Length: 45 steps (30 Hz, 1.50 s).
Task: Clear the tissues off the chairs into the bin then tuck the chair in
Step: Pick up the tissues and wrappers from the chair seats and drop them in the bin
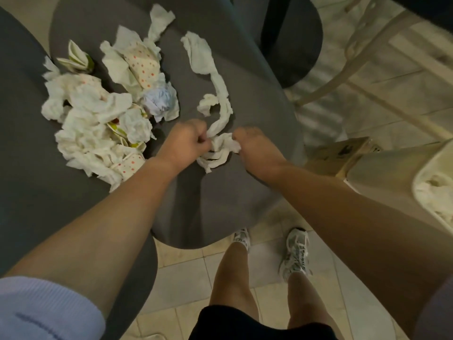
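A grey padded chair seat [245,192] fills the middle of the view. A long twisted white tissue strip [210,67] runs down it to a bunched end [221,149] between my hands. My left hand [183,143] is closed on the strip's left side. My right hand [252,148] is closed on its right side. A big heap of crumpled tissues and dotted napkins [103,111] lies on the seat to the left. The pale bin [402,175] stands at the right edge, with tissues [436,190] inside it.
A cardboard box [340,153] sits beside the bin. A cream chair frame [367,57] stands at the upper right on the tiled floor. A second grey seat [36,192] lies at the left. My legs and trainers [294,253] are below the chair's front edge.
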Each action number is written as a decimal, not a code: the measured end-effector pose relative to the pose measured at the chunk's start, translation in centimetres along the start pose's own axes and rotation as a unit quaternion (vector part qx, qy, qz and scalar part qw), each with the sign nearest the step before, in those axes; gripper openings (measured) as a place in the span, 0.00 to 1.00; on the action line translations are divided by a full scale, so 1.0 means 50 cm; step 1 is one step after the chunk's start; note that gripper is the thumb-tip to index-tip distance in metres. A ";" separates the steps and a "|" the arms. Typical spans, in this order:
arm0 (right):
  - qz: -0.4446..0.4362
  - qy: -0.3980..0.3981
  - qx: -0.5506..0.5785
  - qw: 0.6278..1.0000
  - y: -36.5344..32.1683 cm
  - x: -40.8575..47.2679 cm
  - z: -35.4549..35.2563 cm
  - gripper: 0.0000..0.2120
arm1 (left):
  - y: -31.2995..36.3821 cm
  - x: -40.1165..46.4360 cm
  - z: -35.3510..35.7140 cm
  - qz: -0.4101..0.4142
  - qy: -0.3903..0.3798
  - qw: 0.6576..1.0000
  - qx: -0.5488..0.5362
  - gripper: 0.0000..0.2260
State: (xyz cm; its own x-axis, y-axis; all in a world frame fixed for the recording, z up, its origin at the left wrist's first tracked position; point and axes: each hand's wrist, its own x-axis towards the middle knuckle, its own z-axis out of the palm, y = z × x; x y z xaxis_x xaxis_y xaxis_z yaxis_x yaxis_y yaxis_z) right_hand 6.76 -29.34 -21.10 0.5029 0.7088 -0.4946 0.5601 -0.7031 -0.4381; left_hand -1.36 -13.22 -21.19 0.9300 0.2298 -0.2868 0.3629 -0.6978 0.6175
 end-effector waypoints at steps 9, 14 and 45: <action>0.054 -0.021 0.040 0.998 -0.023 -0.043 -0.027 0.09 | 0.073 -0.059 -0.002 -0.096 0.129 0.980 -0.113 0.10; 0.024 0.044 0.061 0.997 -0.040 -0.056 -0.031 0.18 | 0.088 -0.070 -0.016 -0.155 0.163 0.913 -0.341 0.07; -0.047 0.154 0.397 0.904 -0.123 -0.026 0.012 0.16 | 0.094 -0.020 -0.030 -0.241 0.140 0.430 -0.859 0.08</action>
State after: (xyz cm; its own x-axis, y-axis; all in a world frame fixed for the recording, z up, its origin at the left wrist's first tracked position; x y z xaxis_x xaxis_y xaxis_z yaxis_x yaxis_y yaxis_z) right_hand 2.25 -25.95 -18.22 0.7063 0.6629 -0.2484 0.0231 -0.3723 -0.9278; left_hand -0.52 -15.70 -16.92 0.6070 0.3067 -0.7331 -0.1984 0.9518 0.2340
